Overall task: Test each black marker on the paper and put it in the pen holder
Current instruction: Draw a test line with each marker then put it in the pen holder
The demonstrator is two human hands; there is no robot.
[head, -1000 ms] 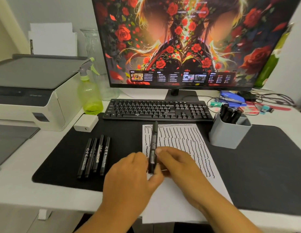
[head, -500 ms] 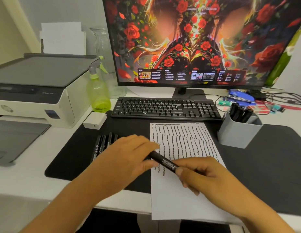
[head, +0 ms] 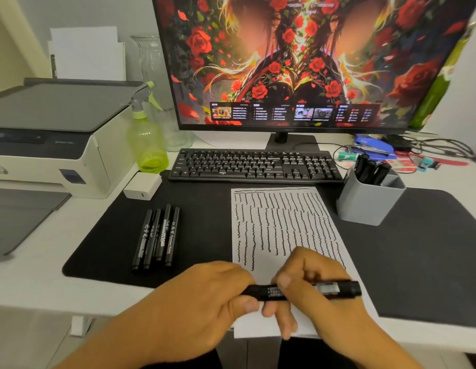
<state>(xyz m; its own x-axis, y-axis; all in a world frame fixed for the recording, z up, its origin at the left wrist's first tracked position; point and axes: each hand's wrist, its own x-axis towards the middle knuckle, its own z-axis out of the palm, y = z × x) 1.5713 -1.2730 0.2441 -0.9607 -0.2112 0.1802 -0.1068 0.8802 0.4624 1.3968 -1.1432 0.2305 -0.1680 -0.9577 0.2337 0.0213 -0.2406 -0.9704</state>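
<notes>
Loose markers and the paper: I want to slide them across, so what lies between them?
Head view: only bare black desk mat separates the four loose markers from the paper.

Four markers point(head: 157, 235) left of paper point(head: 279, 222), pen holder point(head: 364, 203) right, keyboard point(head: 252, 165) behind.

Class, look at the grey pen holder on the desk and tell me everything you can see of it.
The pen holder is a pale grey, square-sided cup that looks like matt plastic, with an inner divider. It stands upright on the black desk mat, right of the paper and just in front of the keyboard's right end. Several black markers lean in its left compartment, caps up. Neither hand touches it.
</notes>
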